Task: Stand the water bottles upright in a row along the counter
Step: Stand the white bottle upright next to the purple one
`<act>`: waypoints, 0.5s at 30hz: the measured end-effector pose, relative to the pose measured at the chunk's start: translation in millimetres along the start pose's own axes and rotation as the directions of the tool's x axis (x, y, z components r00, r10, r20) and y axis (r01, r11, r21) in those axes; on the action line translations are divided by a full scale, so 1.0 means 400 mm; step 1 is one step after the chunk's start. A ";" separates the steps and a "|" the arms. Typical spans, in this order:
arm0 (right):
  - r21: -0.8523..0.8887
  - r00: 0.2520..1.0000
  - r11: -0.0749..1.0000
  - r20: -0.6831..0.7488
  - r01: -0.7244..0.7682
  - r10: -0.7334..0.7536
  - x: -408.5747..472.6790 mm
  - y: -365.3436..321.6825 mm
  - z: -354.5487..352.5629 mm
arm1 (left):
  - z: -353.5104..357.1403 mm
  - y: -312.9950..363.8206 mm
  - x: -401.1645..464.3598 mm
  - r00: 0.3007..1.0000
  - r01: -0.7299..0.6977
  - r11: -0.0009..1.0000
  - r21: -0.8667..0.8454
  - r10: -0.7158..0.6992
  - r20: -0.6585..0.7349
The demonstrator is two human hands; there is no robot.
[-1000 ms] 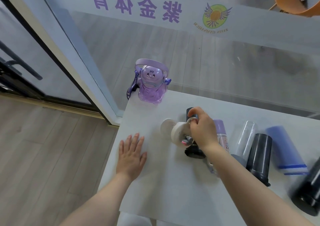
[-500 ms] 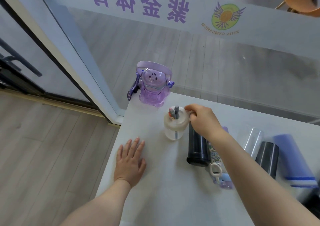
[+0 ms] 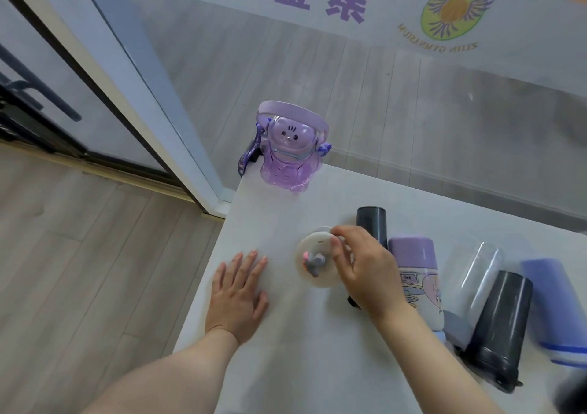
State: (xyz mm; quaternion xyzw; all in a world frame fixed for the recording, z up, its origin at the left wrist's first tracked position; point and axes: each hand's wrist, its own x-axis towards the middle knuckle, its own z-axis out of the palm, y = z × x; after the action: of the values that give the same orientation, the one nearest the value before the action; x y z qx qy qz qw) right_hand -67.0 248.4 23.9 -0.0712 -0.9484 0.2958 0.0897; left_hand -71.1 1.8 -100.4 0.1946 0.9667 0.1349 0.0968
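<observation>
Head view: right hand pinches the handle side of a small round white bottle with grey straw lid, standing upright on the white counter. Left hand lies flat, fingers spread, holding nothing. Purple bear-shaped bottle stands upright at far corner. Black cylinder bottle, purple-lidded printed bottle, clear tumbler, dark grey bottle and lavender bottle lie on their sides to the right.

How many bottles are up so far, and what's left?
Done: the bear bottle stands upright at the counter corner. In hand: the right hand grips the white bottle, upright; left hand rests flat. Left: the black, purple-capped, clear, grey and blue bottles lie flat.
</observation>
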 end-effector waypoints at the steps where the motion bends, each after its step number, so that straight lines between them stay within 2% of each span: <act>1: 0.029 0.999 0.999 -0.015 -0.031 0.031 0.006 0.003 0.000 | 0.000 0.000 -0.001 1.000 0.001 1.000 0.000 -0.001 0.003; 4: 0.174 0.984 0.970 -0.011 -0.171 0.176 0.041 0.021 -0.006 | -0.002 0.002 -0.001 1.000 0.008 1.000 -0.010 -0.008 0.004; 7: 0.226 0.963 0.943 -0.056 -0.245 0.264 0.070 0.038 -0.011 | -0.004 0.005 0.000 1.000 0.010 1.000 -0.013 -0.010 0.001; 15: 0.128 0.963 0.982 -0.215 -0.137 0.162 0.160 0.081 0.000 | -0.005 0.007 -0.001 1.000 0.005 1.000 -0.013 -0.005 -0.010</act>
State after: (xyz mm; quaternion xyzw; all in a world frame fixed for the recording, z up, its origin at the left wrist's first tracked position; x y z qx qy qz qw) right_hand -126.5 286.8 13.4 -0.1705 -0.9059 0.3445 0.1777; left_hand -70.4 3.6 -97.5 0.1909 0.9668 0.1420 0.0935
